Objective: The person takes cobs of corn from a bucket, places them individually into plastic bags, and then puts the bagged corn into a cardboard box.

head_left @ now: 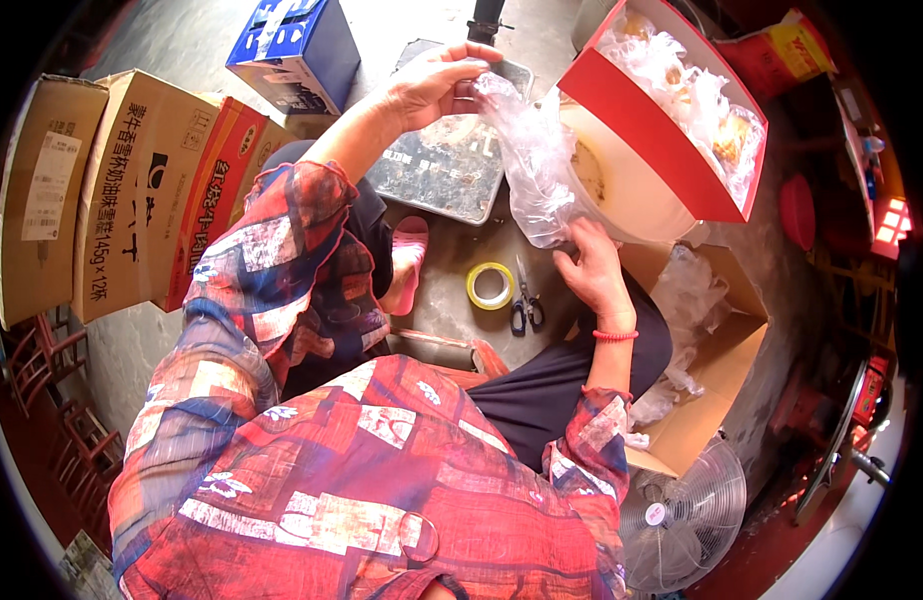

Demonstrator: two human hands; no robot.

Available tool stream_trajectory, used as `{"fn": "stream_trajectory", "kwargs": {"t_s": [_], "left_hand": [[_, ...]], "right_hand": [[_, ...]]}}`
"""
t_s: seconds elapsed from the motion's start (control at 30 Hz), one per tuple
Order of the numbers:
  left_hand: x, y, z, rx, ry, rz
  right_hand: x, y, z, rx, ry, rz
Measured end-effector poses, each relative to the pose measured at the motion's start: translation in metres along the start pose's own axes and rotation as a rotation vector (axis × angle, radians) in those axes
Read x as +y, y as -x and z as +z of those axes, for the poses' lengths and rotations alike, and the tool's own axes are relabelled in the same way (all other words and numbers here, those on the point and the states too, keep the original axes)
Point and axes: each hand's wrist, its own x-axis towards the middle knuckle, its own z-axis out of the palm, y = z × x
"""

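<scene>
A clear plastic bag stretches between my two hands, hanging over the floor in front of me. My left hand pinches its upper end, above a dark flat platform scale. At the lower end, my right hand has its fingers closed on the plastic. The bag looks limp and crumpled. Just behind it stands a large white tub, partly covered by a red box that holds several knotted clear bags with yellowish contents. On the floor between my feet lie a yellow tape roll and dark-handled scissors.
Cardboard cartons stand at the left, and a blue box sits far left. To my right is an open carton with loose clear bags. A round metal fan is behind it. Small red-brown chairs are at the left rim.
</scene>
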Motion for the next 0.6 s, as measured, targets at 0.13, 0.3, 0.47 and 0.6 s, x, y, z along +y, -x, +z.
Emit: {"fn": "stream_trajectory", "kwargs": {"t_s": [0.13, 0.3, 0.47, 0.6], "left_hand": [[0.014, 0.003, 0.017, -0.147, -0.229, -0.043], [0.001, 0.002, 0.003, -0.373, -0.778, -0.076], [-0.009, -0.005, -0.013, -0.108, -1.183, 0.097], [-0.015, -0.013, -0.017, 0.060, -1.273, 0.197]], "right_hand": [[0.008, 0.005, -0.005, 0.060, -0.434, 0.259], [0.020, 0.008, -0.025, 0.501, -1.203, 0.400], [0.018, 0.013, -0.031, 0.382, -1.557, 0.262], [-0.006, 0.003, -0.016, 0.052, -0.987, 0.433]]}}
